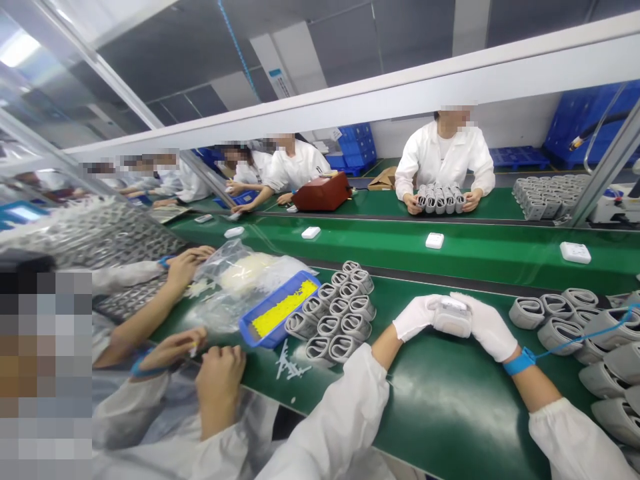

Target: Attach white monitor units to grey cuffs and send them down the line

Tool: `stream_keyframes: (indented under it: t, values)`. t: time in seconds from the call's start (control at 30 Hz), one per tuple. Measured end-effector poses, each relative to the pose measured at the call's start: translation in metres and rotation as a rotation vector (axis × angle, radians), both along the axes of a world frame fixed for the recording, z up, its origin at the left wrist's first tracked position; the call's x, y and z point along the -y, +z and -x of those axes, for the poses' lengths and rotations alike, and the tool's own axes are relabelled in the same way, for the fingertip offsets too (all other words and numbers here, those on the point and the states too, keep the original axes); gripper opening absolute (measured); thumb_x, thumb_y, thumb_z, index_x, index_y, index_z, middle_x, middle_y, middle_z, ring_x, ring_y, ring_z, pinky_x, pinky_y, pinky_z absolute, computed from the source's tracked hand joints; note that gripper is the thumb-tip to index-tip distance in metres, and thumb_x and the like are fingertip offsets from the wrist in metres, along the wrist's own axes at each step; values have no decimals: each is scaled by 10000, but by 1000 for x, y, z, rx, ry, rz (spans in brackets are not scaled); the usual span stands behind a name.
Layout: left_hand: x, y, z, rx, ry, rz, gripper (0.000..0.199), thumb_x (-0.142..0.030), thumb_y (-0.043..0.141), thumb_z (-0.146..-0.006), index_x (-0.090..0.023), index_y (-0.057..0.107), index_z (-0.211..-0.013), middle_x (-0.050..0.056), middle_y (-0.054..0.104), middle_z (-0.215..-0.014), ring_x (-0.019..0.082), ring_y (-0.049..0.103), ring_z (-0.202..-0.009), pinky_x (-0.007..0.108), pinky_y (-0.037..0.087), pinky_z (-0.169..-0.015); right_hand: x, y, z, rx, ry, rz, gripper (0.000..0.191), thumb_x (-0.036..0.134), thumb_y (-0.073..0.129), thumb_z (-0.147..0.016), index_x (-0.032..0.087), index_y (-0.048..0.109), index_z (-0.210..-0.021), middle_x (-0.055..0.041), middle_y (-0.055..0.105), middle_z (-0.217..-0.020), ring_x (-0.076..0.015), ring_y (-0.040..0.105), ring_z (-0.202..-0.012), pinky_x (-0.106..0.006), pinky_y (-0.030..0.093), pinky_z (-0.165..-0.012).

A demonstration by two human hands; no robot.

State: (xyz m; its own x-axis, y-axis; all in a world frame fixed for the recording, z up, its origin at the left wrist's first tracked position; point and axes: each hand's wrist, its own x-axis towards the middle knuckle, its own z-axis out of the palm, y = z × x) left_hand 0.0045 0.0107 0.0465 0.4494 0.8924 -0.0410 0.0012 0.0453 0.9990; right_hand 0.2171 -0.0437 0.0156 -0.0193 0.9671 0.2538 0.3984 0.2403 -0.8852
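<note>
Both my hands, in white gloves, hold a wrist blood pressure monitor above the green bench. Its white casing and grey cuff show between the gloves. My left hand (417, 319) is closed on its left side, and my right hand (487, 325) wraps its right side and top. The wrist blood pressure monitor (453, 318) partly hides behind the fingers. A blue strap (520, 361) with a cord circles my right wrist. Left of my hands stand several rolled grey cuffs (343, 313) in rows; more grey cuffs (570, 320) lie to the right.
A green conveyor (380, 243) carrying spaced white casings (435, 241) runs beyond the bench. At left are a blue tray (247, 333) of yellow pieces, plastic bags (240, 273), white strips (290, 363) and a co-worker's bare hands (220, 380). Another person (445, 157) holds cuffs opposite.
</note>
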Motion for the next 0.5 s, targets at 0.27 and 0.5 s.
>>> stream_keyframes:
  t: [0.27, 0.5]
  values:
    - [16, 4, -12, 121, 225, -52, 372, -613, 845, -780, -379, 771, -1059, -9, 816, -1113, 336, 674, -1305, 510, 570, -1073, -2, -3, 3, -315, -9, 131, 650, 493, 799, -888, 236, 679, -1473, -104, 688, -1494, -356, 656, -1384, -567, 454, -1248]
    - [33, 0, -34, 215, 303, -63, 542, -661, 811, -779, -421, 736, -1260, 8, 780, -1272, 366, 571, -1455, 469, 550, -1140, -1, -1, 15, -726, 23, 329, 596, 534, 651, -991, 265, 610, -1522, -138, 655, -1531, -354, 706, -1318, -567, 629, -1031]
